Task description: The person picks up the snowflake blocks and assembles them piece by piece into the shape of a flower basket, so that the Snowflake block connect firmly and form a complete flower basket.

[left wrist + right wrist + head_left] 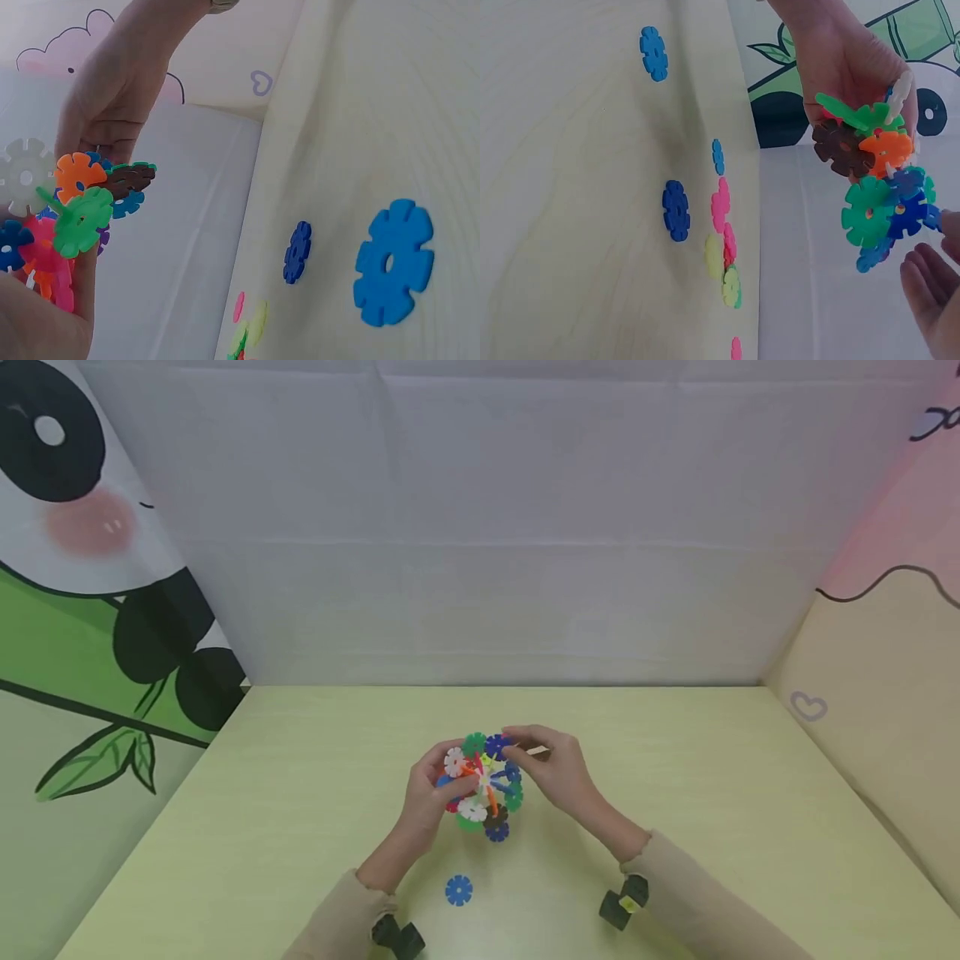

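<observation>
A ball-like cluster of interlocking snowflake discs [472, 810] in white, green, orange, brown, pink and blue is held up over the table between both hands. My left hand [429, 797] grips its left side, the thumb lying across the front and the fingers behind, partly hidden. At the upper right edge, my right hand [558, 770] pinches a dark blue snowflake disc [496, 746] that sits against the cluster. The right wrist view shows the right thumb [951, 223] at the edge of the blue discs, with the other fingers loosely bent below.
A loose blue disc [459, 890] lies on the table [262, 827] in front of the hands. The wrist views show more loose discs, including a dark blue one [676, 210], pink one [720, 204] and yellow one [714, 255]. Printed panels stand left and right, with a pale backdrop [510, 527] behind.
</observation>
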`<state>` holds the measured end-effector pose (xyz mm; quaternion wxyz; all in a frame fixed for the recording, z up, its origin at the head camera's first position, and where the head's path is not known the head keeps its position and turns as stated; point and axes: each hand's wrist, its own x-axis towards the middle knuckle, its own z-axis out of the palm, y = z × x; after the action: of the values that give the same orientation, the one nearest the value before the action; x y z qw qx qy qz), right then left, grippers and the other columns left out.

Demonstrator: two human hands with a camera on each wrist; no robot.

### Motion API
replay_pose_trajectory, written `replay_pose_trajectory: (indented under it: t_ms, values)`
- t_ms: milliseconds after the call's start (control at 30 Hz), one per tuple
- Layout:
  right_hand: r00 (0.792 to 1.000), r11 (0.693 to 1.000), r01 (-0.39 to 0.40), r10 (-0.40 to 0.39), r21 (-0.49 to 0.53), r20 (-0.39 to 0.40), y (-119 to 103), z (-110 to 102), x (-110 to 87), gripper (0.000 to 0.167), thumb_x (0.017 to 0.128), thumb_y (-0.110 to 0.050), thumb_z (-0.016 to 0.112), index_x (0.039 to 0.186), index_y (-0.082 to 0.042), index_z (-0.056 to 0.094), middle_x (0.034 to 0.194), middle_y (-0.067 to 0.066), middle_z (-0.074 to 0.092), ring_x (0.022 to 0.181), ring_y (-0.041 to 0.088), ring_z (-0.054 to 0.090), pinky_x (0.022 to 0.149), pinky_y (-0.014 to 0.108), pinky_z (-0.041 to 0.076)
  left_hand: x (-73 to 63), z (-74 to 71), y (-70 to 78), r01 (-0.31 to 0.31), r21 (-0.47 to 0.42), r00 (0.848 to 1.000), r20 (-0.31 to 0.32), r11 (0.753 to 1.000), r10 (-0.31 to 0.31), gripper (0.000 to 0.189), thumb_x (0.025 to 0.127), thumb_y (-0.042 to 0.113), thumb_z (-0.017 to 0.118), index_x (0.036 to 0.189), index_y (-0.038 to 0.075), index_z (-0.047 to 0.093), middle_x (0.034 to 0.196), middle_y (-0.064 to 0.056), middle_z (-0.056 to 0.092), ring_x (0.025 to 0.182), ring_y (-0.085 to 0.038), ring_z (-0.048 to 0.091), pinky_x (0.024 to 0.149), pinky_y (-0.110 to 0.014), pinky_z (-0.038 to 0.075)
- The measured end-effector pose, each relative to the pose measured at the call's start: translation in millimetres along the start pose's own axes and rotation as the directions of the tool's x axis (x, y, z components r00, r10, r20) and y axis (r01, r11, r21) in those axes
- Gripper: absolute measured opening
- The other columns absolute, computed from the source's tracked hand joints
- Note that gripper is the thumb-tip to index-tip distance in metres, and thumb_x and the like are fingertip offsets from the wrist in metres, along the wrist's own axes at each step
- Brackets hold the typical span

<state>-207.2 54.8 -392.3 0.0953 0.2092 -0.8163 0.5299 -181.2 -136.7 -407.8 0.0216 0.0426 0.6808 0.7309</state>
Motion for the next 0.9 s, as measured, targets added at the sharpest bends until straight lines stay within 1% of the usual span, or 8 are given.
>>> replay_pose_trajectory:
  t_ms: [133, 233, 333, 400, 567, 700, 800, 900]
  values:
    - [0.984, 0.986, -0.163, 0.158, 0.046, 0.082, 10, -3, -3.6, 0.047, 0.092, -0.014, 0.069, 0.135, -0.001, 0.057, 0.121, 0.021, 0.066, 0.108, 0.033, 0.066, 0.087, 0.035, 0.06, 3.1, -3.0, -2.5, 0.002, 0.027, 1.0, -0.027, 1.0, -0.002, 0.047, 0.086, -0.001, 0.062, 0.132, -0.001, 0.053, 0.123, -0.014, 0.063, 0.095, -0.002, 0.063, 0.082, -0.016, 0.055]
    - [0.944, 0.952, -0.291, 0.27, 0.095, 0.189, 17, 0, -8.3, 0.058, 0.093, -0.019, 0.068, 0.145, -0.005, 0.046, 0.132, 0.022, 0.058, 0.113, 0.033, 0.063, 0.091, 0.04, 0.058, 3.7, -3.9, -3.2, -0.006, 0.022, 0.999, -0.036, 1.0, 0.007, 0.049, 0.086, -0.001, 0.063, 0.133, -0.001, 0.052, 0.119, -0.007, 0.065, 0.096, -0.001, 0.062, 0.083, -0.015, 0.054]
    - [0.9, 0.911, -0.373, 0.311, 0.173, 0.304, 23, 4, -12.3, 0.065, 0.096, -0.023, 0.064, 0.15, -0.004, 0.035, 0.138, 0.025, 0.051, 0.114, 0.033, 0.064, 0.091, 0.042, 0.059, 4.2, -3.5, -3.9, -0.012, 0.008, 0.999, -0.041, 1.0, 0.012, 0.049, 0.086, -0.002, 0.064, 0.133, -0.001, 0.051, 0.12, -0.008, 0.065, 0.095, -0.001, 0.063, 0.083, -0.015, 0.054]
    - [0.886, 0.883, -0.403, 0.312, 0.24, 0.342, 25, 6, -13.9, 0.066, 0.097, -0.023, 0.063, 0.151, -0.002, 0.031, 0.138, 0.029, 0.049, 0.113, 0.033, 0.065, 0.088, 0.043, 0.059, 3.9, -2.8, -4.4, -0.013, 0.026, 0.999, -0.035, 1.0, 0.014, 0.05, 0.087, -0.002, 0.064, 0.135, 0.001, 0.051, 0.123, -0.013, 0.065, 0.096, -0.003, 0.063, 0.083, -0.015, 0.055]
    - [0.904, 0.868, -0.385, 0.287, 0.314, 0.317, 25, 9, -15.3, 0.066, 0.096, -0.018, 0.063, 0.15, 0.001, 0.03, 0.128, 0.03, 0.055, 0.106, 0.027, 0.07, 0.083, 0.037, 0.061, 0.5, -2.9, -9.3, -0.033, 0.192, 0.999, 0.04, 0.981, 0.026, 0.058, 0.09, 0.004, 0.066, 0.144, 0.006, 0.043, 0.133, -0.021, 0.059, 0.112, -0.021, 0.064, 0.089, -0.021, 0.056]
    - [0.915, 0.878, -0.359, 0.265, 0.316, 0.304, 26, 7, -15.7, 0.065, 0.095, -0.012, 0.063, 0.149, 0.003, 0.031, 0.124, 0.028, 0.057, 0.099, 0.016, 0.07, 0.081, 0.029, 0.06, -1.9, -9.4, -16.2, -0.115, 0.314, 0.989, 0.126, 0.942, 0.079, 0.068, 0.09, 0.009, 0.068, 0.15, 0.009, 0.036, 0.141, -0.019, 0.054, 0.124, -0.033, 0.057, 0.104, -0.042, 0.052]
    - [0.915, 0.883, -0.343, 0.238, 0.319, 0.326, 28, 4, -15.1, 0.064, 0.093, -0.009, 0.063, 0.149, 0.003, 0.033, 0.124, 0.027, 0.057, 0.099, 0.013, 0.068, 0.081, 0.024, 0.058, -3.5, -16.9, -18.3, -0.227, 0.342, 0.967, 0.192, 0.912, 0.169, 0.066, 0.091, 0.009, 0.068, 0.149, 0.007, 0.038, 0.143, -0.02, 0.052, 0.126, -0.039, 0.053, 0.103, -0.042, 0.051]
    - [0.905, 0.892, -0.331, 0.207, 0.309, 0.371, 30, 0, -11.7, 0.063, 0.093, -0.011, 0.061, 0.148, 0.001, 0.035, 0.129, 0.028, 0.055, 0.104, 0.015, 0.066, 0.083, 0.023, 0.057, -4.4, -21.8, -16.5, -0.304, 0.315, 0.939, 0.259, 0.899, 0.227, 0.061, 0.093, 0.009, 0.065, 0.147, 0.003, 0.039, 0.142, -0.024, 0.051, 0.125, -0.044, 0.054, 0.097, -0.028, 0.052]
